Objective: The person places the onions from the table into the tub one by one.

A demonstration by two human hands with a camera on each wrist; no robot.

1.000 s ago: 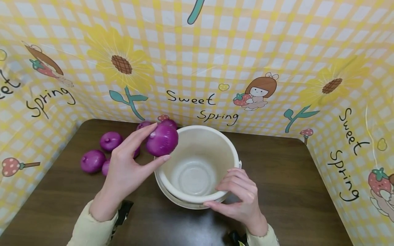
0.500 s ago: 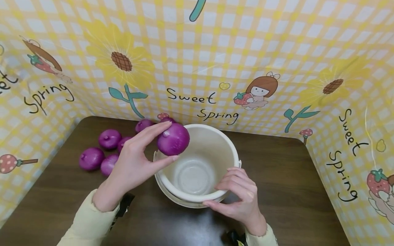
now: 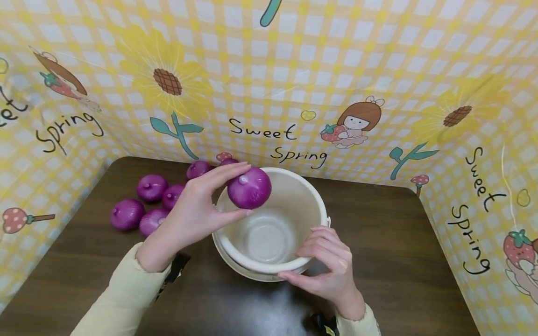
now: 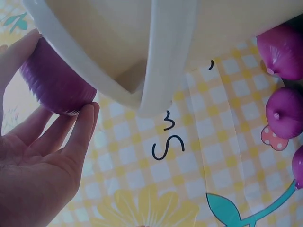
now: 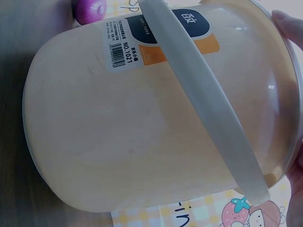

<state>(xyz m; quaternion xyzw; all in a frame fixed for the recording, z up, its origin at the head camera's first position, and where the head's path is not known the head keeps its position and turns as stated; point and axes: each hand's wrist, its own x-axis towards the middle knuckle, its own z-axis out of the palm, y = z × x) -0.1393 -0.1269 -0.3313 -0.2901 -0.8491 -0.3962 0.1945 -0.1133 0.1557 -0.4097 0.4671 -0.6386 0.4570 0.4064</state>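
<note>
A purple onion (image 3: 251,188) hangs above the left part of the cream bucket's (image 3: 296,196) mouth. My left hand (image 3: 194,205) pinches it, thumb below and fingers over the top. In the left wrist view, the onion (image 4: 57,82) is held between thumb and fingers beside the bucket rim (image 4: 90,71). My right hand (image 3: 329,263) grips the near right rim, thumb outside and fingers over the edge. The right wrist view is filled by the bucket's outer wall (image 5: 118,127), its label and pale handle (image 5: 208,104); only part of the right hand (image 5: 291,28) shows.
Several more purple onions (image 3: 127,214) lie on the dark wooden table (image 3: 391,242), left of the bucket and behind it. Some are partly covered by the left hand. A yellow checked cloth (image 3: 269,84) stands as walls at the back and sides.
My left hand has carried the onion rightward from the bucket's left rim to over its mouth, uncovering more onions on the table. The right hand has stayed on the rim.
</note>
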